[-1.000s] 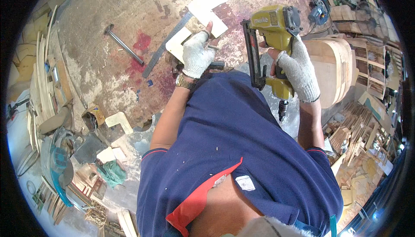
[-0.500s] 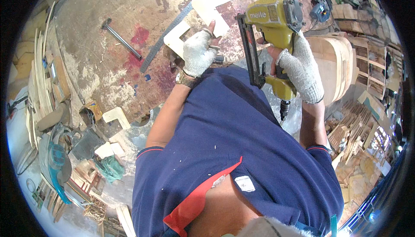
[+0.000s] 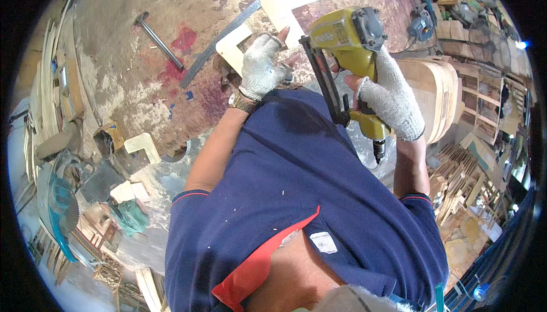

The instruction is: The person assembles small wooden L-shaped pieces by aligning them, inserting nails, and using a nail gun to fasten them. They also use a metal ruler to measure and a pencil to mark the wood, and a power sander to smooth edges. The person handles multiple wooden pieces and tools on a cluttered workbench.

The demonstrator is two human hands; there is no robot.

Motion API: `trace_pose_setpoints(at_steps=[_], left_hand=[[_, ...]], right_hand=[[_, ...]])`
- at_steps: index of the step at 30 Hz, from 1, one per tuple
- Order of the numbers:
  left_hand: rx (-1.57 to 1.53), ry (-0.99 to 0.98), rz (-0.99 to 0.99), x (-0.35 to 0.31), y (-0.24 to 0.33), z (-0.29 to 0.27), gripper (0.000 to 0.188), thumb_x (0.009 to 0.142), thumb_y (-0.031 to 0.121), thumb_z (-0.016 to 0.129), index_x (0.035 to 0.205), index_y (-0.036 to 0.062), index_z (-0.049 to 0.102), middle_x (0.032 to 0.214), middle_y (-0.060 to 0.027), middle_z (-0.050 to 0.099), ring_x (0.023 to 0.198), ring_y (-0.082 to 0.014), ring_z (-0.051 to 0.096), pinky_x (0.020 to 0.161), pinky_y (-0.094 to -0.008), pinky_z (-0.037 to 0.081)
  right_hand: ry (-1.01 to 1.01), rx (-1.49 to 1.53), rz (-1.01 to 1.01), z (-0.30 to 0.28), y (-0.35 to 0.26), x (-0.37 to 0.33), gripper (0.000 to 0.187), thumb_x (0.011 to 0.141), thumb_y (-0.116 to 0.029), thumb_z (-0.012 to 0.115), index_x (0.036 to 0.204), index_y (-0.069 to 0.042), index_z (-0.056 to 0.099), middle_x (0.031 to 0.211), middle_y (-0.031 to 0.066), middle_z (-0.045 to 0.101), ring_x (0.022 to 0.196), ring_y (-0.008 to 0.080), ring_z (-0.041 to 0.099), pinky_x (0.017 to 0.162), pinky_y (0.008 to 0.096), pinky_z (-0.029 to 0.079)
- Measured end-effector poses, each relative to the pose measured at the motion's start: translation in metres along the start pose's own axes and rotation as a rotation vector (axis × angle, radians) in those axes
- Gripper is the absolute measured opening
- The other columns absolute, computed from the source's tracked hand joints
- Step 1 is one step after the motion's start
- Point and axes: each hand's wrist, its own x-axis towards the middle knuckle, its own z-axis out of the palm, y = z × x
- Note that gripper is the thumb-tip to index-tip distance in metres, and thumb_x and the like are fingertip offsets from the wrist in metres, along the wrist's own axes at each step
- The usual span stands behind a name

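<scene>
My right hand (image 3: 393, 98), in a white fingerless knit glove, is wrapped round the grip of a yellow-green nail gun (image 3: 342, 30). Its black magazine (image 3: 327, 81) faces left, and a metal air fitting (image 3: 379, 150) hangs at the lower end. My left hand (image 3: 264, 67), gloved alike, lies over the bench edge with index finger and thumb spread apart; its other fingers are hidden. Beside it is a pale angled wood piece (image 3: 231, 50), partly covered by the hand. A small dark cylinder end shows by the thumb, its kind unclear. Another pale angled piece (image 3: 279, 4) lies beyond.
On the stained bench (image 3: 125, 73) lie a hammer (image 3: 162, 44) and a steel ruler (image 3: 211, 53). Stacked wood panels (image 3: 436, 95) stand at right. A teal circular saw (image 3: 60, 209) and wood scraps sit lower left, near another angled piece (image 3: 142, 146).
The nail gun has shifted slightly left, its head tilting and dropping a little, still in my right hand. My left hand stays nearly in place. The whole view has moved slightly.
</scene>
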Motion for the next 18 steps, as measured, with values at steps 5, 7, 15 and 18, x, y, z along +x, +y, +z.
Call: trace_pose_setpoints(at_steps=[5,7,15,18], left_hand=[[0.053,-0.001,0.001,0.0,-0.001,-0.001,0.064,0.079,0.033,0.08,0.136,0.0085,0.065,0.092,-0.0112,0.065,0.093,-0.0316,0.065,0.084,-0.043,0.052],[0.095,0.015,0.021,0.0,0.0,-0.001,0.063,0.08,0.033,0.079,0.136,0.0096,0.065,0.096,-0.0116,0.065,0.096,-0.0321,0.064,0.086,-0.044,0.052],[0.102,0.006,-0.038,-0.001,0.001,0.0,0.072,0.07,0.019,0.085,0.138,0.0143,0.064,0.111,-0.0215,0.065,0.105,-0.039,0.065,0.091,-0.045,0.053],[0.124,0.012,-0.02,-0.001,-0.001,0.0,0.073,0.07,0.02,0.085,0.139,0.0151,0.063,0.111,-0.022,0.065,0.105,-0.0394,0.065,0.09,-0.0456,0.053]], right_hand=[[-0.053,-0.049,0.017,0.008,-0.002,0.005,0.067,0.092,-0.005,0.065,0.154,-0.01,0.038,0.107,0.0051,0.068,0.062,0.0067,0.058,0.056,0.0229,0.05],[-0.065,-0.062,0.003,0.008,-0.002,0.007,0.067,0.093,-0.006,0.065,0.154,-0.01,0.038,0.106,0.0054,0.067,0.062,0.0069,0.058,0.056,0.0234,0.05],[-0.101,-0.108,-0.021,0.009,0.001,0.014,0.066,0.092,-0.006,0.065,0.153,-0.008,0.037,0.108,0.0078,0.066,0.061,0.008,0.06,0.055,0.0244,0.051],[-0.106,-0.1,-0.029,0.01,0.0,0.014,0.066,0.092,-0.007,0.065,0.153,-0.008,0.037,0.109,0.0084,0.066,0.062,0.0077,0.06,0.055,0.0243,0.052]])
